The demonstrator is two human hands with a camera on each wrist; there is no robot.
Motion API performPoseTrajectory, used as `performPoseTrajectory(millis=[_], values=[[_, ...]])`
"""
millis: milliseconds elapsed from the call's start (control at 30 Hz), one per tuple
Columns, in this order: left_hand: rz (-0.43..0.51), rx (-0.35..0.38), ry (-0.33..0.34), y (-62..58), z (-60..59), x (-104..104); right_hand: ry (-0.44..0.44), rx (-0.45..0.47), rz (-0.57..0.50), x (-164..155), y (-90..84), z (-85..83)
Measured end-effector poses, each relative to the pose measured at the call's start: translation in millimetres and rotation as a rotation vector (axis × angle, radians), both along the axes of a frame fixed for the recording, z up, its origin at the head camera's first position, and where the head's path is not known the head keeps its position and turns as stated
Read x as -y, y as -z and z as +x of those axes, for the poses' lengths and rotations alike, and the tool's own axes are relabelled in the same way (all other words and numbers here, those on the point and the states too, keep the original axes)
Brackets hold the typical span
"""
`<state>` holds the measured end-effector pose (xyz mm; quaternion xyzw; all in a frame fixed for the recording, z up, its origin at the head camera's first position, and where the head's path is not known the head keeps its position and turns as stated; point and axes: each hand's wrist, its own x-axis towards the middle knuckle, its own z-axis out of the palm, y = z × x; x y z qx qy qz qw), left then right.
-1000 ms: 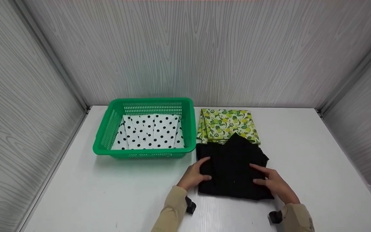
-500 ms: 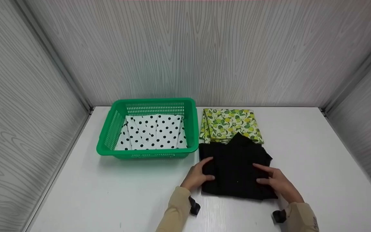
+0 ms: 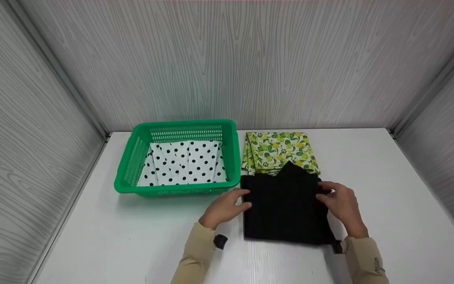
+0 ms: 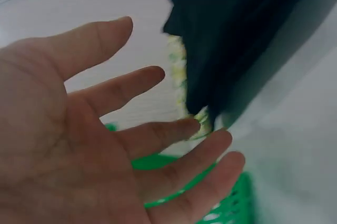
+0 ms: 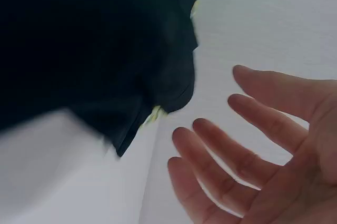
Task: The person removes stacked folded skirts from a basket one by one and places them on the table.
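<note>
A folded black cloth (image 3: pixel 286 209) lies on the white table (image 3: pixel 388 205), just right of centre. The left hand (image 3: pixel 225 207) sits at the cloth's 9 o'clock edge, fingers straight and spread, holding nothing. The right hand (image 3: pixel 341 203) is at its 2 o'clock corner, fingers also relaxed and apart; the wrist view shows clear space between them and the fabric. At the cloth's 12 o'clock, partly under its far point, lies a folded lemon-print cloth (image 3: pixel 276 150). At 10 o'clock stands a green basket (image 3: pixel 132 157) holding a polka-dot cloth (image 3: pixel 185 161).
</note>
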<state>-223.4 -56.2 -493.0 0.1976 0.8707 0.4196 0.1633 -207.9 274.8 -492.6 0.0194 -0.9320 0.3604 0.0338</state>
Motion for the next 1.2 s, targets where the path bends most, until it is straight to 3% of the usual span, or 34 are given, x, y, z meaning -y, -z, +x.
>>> performPoseTrajectory(millis=[100,200,367,533,800,1200], values=[[0.045,-0.043,0.059,-17.1,-1.9,14,-0.022,-0.067,-0.109,18,-7.3,-8.0],[0.104,-0.113,0.086,-26.3,-6.2,25,-0.073,-0.087,-0.193,37,-10.5,-17.4],[0.179,-0.254,-0.016,-33.0,-14.0,41,-0.189,-0.128,-0.241,72,-25.9,-37.6],[0.153,-0.350,-0.135,-34.1,-19.0,56,-0.283,-0.135,-0.279,102,-43.6,-56.6],[0.060,-0.337,-0.285,-32.9,-20.6,77,-0.344,-0.079,-0.375,130,-40.8,-73.7],[0.050,-0.306,-0.392,-28.0,-26.5,109,-0.354,-0.037,-0.465,161,-39.4,-81.2]])
